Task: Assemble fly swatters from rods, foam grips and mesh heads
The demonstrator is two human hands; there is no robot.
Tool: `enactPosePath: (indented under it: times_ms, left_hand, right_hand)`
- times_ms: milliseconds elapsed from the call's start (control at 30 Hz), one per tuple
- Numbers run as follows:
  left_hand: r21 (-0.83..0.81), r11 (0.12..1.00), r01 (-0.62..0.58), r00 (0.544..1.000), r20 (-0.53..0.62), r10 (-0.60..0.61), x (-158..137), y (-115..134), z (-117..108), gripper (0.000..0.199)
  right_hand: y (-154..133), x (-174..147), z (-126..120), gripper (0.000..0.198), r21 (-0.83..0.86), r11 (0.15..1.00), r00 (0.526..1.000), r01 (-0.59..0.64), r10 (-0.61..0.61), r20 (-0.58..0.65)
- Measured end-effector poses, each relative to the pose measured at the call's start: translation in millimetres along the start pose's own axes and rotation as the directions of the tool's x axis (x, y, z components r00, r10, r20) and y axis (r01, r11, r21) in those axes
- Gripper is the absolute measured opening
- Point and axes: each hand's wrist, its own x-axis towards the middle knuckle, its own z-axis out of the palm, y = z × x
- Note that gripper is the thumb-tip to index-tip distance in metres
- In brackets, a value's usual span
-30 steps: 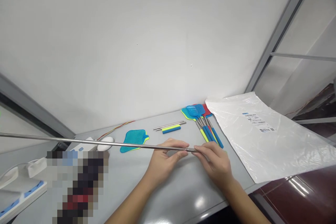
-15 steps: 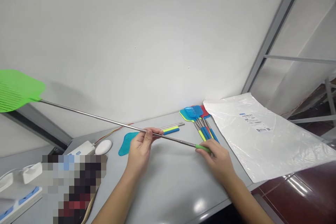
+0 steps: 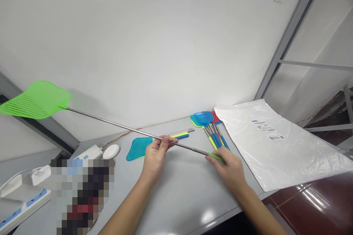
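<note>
A fly swatter with a bright green mesh head (image 3: 41, 100) and a long thin metal rod slants across the view, its head at the far left. My right hand (image 3: 227, 163) is closed around its green grip, over the table's right part. Partway up the rod, my left hand (image 3: 157, 154) pinches the metal between thumb and fingers. Behind the left hand lie a teal swatter head (image 3: 138, 147), a yellow and blue pair of grips (image 3: 182, 136) and thin metal rods (image 3: 180, 131). A bundle of several swatters (image 3: 211, 126) in blue, yellow and red lies beyond my right hand.
A white plastic mailing bag (image 3: 275, 147) with a printed label covers the table's right end. On the left are a round white object (image 3: 111, 151), white power strips (image 3: 30, 205) and a pixelated patch. The wall (image 3: 165, 44) rises right behind the grey table (image 3: 179, 198).
The green swatter's head has come right, so more of it shows. My left hand has shifted slightly right, while my right hand stays at the grip.
</note>
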Motion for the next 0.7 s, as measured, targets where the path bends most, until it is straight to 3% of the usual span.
enactPosePath:
  times_ms: [233,367,500,700]
  left_hand:
    - [0.034,0.999,0.000,1.000,-0.016,0.001,-0.3,9.4,0.4,0.038]
    - [-0.070,0.996,-0.047,0.994,-0.105,0.040,8.0,15.9,-13.3,0.047]
    - [-0.067,0.996,-0.067,0.981,-0.185,0.053,15.4,16.5,-27.7,0.035]
    - [-0.054,0.999,-0.004,0.992,-0.130,-0.003,11.6,7.7,-20.4,0.035]
  right_hand:
    - [3.0,-0.7,1.5,0.017,0.048,0.998,0.999,-0.041,0.040,0.024]
    - [4.3,-1.7,1.0,0.014,0.050,0.998,0.999,-0.047,0.047,0.011]
    - [6.1,-2.6,-0.6,0.013,0.069,0.996,0.999,-0.053,0.052,0.014]
    - [12.6,-2.7,-8.4,0.019,0.039,0.986,0.987,-0.163,0.162,0.013]
